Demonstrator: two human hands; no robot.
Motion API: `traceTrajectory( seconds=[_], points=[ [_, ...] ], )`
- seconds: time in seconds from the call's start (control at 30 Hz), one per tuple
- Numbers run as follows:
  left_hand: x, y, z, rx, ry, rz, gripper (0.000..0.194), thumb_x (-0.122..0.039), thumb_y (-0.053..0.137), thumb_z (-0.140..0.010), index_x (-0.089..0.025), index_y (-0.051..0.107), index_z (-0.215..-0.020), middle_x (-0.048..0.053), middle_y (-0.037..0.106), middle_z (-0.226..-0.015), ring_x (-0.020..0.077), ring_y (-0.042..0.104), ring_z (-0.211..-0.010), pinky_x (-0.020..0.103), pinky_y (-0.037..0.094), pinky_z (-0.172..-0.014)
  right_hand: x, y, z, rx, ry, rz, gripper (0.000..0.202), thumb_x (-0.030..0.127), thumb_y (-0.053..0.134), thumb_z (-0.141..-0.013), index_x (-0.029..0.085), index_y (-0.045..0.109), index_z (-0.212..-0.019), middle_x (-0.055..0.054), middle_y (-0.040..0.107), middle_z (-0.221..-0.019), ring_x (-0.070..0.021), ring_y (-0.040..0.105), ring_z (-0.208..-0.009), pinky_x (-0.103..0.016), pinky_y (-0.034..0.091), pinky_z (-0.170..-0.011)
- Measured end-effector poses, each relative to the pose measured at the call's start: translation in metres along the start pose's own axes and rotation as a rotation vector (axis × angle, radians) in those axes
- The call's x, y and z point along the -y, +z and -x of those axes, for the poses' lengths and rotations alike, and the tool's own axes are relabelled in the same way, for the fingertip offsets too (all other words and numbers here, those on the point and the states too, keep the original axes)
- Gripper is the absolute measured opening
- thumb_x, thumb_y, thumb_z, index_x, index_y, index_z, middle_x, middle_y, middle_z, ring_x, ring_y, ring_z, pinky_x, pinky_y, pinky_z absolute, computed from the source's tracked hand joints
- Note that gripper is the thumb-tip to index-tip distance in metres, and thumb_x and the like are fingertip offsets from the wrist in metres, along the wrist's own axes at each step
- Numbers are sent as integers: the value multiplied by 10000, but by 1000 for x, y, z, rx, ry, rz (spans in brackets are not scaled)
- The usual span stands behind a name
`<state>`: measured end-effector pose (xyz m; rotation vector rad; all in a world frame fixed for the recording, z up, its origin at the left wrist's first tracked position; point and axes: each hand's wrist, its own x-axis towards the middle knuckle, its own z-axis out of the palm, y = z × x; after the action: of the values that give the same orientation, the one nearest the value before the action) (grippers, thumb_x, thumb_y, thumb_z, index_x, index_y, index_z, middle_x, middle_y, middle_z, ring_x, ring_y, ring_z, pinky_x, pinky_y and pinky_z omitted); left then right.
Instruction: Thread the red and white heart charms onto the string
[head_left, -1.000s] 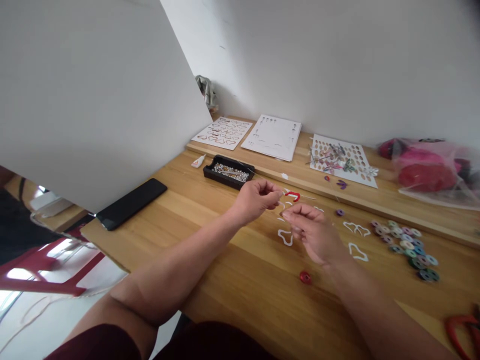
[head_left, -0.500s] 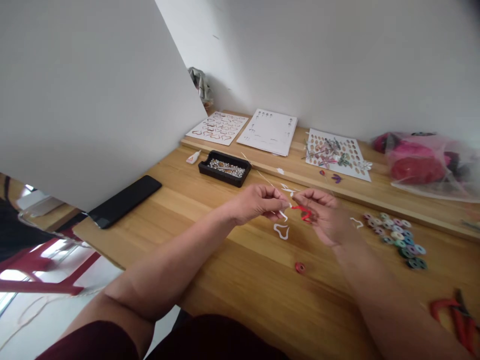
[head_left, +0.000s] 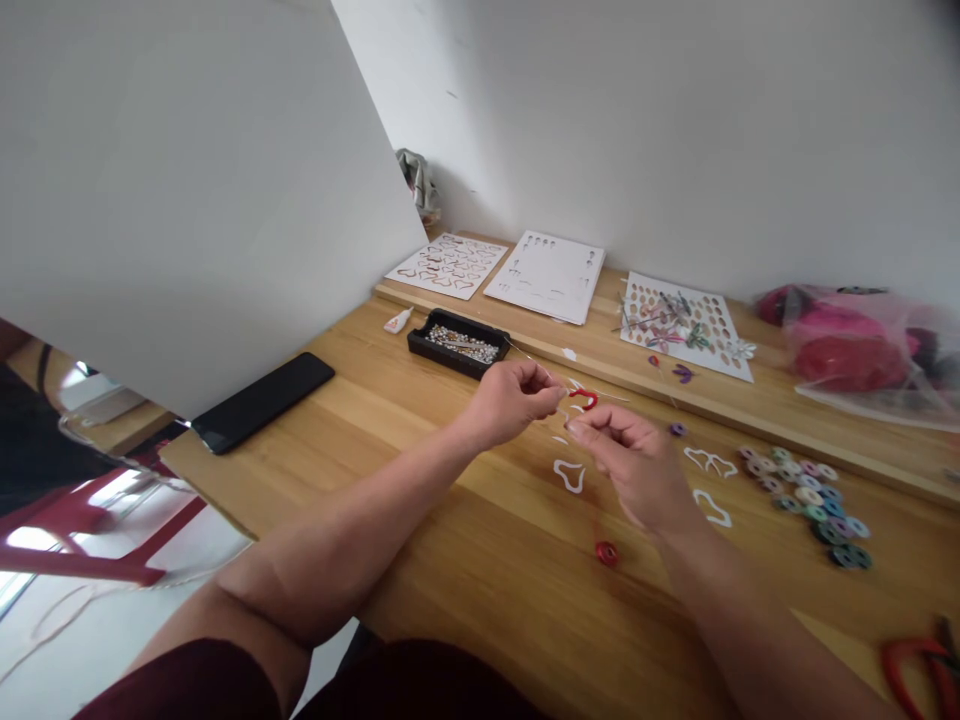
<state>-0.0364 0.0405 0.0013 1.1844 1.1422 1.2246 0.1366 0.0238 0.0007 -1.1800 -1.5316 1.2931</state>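
My left hand (head_left: 521,400) pinches one end of a small curved outline piece, partly wrapped in red (head_left: 585,398). Just right of it and slightly lower, my right hand (head_left: 626,450) is closed, thumb against fingers, at the near side of the piece; what it pinches is too small to make out. A faint red thread hangs below it to a red bobbin (head_left: 607,553) on the table. A white outline cutout (head_left: 569,476) lies under the hands, and more white cutouts (head_left: 712,508) lie right of my right hand.
Bobbins (head_left: 814,500) and red-handled pliers (head_left: 919,665) lie right. A black bead tray (head_left: 457,342), glue bottle (head_left: 398,320) and black phone (head_left: 262,400) are left. Cutout sheets (head_left: 544,275) and a mesh bag of pink and red material (head_left: 847,340) rest on the back ledge.
My right hand has turned and moved down from the red-wrapped piece, uncovering it and white cutouts at the right. The red bobbin sits slightly lower in view, and the camera has shifted a little.
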Motion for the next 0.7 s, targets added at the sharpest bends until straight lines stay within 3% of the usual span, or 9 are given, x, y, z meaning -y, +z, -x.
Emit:
traceTrajectory(
  seconds=[0.1, 0.23, 0.43, 0.53, 0.7],
  points=[
    [0, -3, 0, 87, 0, -88, 126, -212, 729, -761, -130, 638, -728, -20, 617, -598, 68, 537, -533, 213, 422, -551, 7, -9, 1, -21, -55, 57, 172, 372, 722, -811, 215, 695, -748, 55, 402, -530, -96, 273, -499, -283, 188, -482],
    [-6, -3, 4, 265, -76, -27, 139, -215, 748, -760, -119, 652, -731, -11, 633, -613, 62, 555, -543, 207, 451, -572, 13, -21, -3, -47, -52, -7, 168, 373, 749, -776, 216, 707, -732, 44, 438, -537, -91, 287, -498, -278, 188, -477],
    [-7, -2, 6, 396, -211, 172, 261, -301, 840, -694, -114, 677, -777, 8, 668, -671, 76, 613, -579, 226, 510, -616, 7, -32, -17, -2, 169, -199, 253, 392, 844, -625, 204, 696, -707, 45, 477, -561, -58, 289, -456, -243, 180, -440],
    [-1, -2, 4, 364, -223, 252, 292, -339, 846, -691, -120, 681, -793, 11, 672, -690, 77, 618, -605, 226, 508, -623, -2, -24, -19, 12, 230, -324, 255, 330, 856, -583, 200, 671, -700, 52, 480, -553, -50, 276, -449, -223, 170, -424],
    [1, -1, 1, 152, -149, 299, 247, -298, 815, -707, -123, 648, -762, -11, 641, -694, 71, 608, -614, 226, 501, -637, -11, 0, -11, 25, 287, -403, 217, 293, 838, -601, 197, 657, -670, 93, 362, -461, -46, 210, -425, -215, 144, -415]
  ],
)
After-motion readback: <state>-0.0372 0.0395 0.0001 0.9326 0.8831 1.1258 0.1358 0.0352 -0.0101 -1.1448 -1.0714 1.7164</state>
